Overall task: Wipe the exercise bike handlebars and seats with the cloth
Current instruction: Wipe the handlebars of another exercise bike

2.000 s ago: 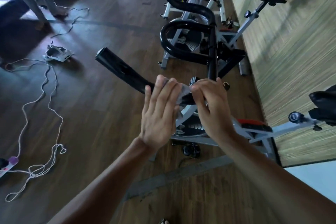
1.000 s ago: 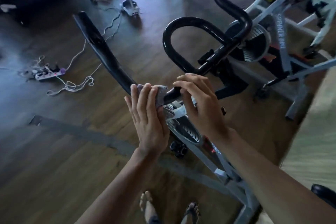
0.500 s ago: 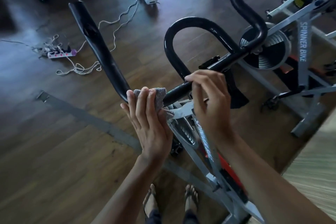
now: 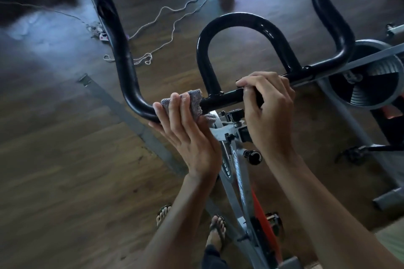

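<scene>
Progress, by judgement: early. You are wiping the handlebar crossbar (image 4: 227, 96) just left of the centre loop (image 4: 240, 19). Whether the left horn (image 4: 113, 35) and right horn (image 4: 328, 6) are done cannot be told. The seat is out of view.

Cloth (image 4: 195, 102): grey, bunched on the crossbar beside the loop's left foot, one corner hanging below the bar.

Your left hand (image 4: 188, 135) presses it to the bar, fingers (image 4: 175, 105) straight and together over its near face; thumb hidden.

Your right hand (image 4: 269, 105) is curled round the crossbar between the loop's feet.
</scene>
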Demonstrator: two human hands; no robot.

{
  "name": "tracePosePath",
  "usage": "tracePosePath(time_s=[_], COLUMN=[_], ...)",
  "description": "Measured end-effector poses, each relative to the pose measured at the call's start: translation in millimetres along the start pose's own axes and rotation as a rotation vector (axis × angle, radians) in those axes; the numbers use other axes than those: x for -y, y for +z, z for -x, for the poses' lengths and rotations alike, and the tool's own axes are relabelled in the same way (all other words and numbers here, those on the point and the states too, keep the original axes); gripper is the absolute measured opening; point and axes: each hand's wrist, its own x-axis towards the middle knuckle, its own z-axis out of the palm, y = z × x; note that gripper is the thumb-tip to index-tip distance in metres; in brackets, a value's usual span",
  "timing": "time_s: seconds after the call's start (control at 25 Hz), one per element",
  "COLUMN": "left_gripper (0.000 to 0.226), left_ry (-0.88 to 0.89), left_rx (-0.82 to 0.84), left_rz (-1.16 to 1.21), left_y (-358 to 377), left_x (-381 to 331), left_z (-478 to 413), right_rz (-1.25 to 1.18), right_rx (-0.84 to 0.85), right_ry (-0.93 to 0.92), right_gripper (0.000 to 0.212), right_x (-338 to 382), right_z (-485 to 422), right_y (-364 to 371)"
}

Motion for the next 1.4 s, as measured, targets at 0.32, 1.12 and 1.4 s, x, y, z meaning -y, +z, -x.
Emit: tracePosePath(time_s=[0.32, 1.12, 1.4], left_gripper=[0.042, 0.047, 0.039], left_ry=[-0.028, 0.062, -0.341], left_rx=[-0.017, 0.341, 0.351], left_rz=[-0.069, -0.025, 0.350], left_y=[31.5, -12.7, -81.8], left_x=[-36.2, -41.7, -44.2], left_z=[13.3, 1.6, -58.2], right_rz=[-0.144, -0.122, -0.189], right_rx=[0.086, 0.057, 0.141], right_ry=[-0.024, 0.018, 0.291], right_gripper=[0.030, 0.031, 0.026], right_x=[-9.7, -5.8, 52.1], right_z=[0.4, 3.0, 1.7], right_y=[-7.6, -7.7, -17.9])
